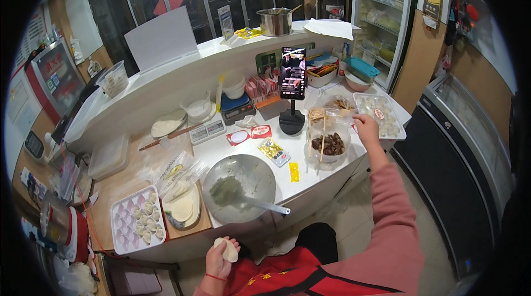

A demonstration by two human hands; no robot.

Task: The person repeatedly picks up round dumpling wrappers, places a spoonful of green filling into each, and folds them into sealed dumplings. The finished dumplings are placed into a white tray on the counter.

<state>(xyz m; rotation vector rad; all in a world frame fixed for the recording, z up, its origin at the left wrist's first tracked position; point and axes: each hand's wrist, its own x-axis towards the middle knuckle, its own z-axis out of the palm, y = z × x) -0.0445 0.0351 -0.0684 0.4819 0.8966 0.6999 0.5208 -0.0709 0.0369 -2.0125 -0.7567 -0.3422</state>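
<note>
My left hand (220, 258) holds a round dough wrapper (226, 250) low in front of my lap. Above the counter's right part, my right hand (366, 128) is beside a lidded tray of dumplings (388, 115); whether its fingertips hold anything is unclear. Left of that hand, a plastic bowl of dark brown food (330, 144) has chopsticks (322, 138) across it. A wide metal bowl (259, 175) contains green filling (227, 191) and a metal spoon (265, 204). Stacked wrappers (181, 208) lie on a plate beside a white compartment tray (120, 229) partly filled with dumplings.
A phone on a stand (291, 119) stands at the counter's middle, with a kitchen scale (236, 107) behind to its left. A rolling pin (170, 136) rests near a plate of flour (168, 124). A black freezer (444, 171) stands at right, and a steel pot (276, 24) sits on the ledge.
</note>
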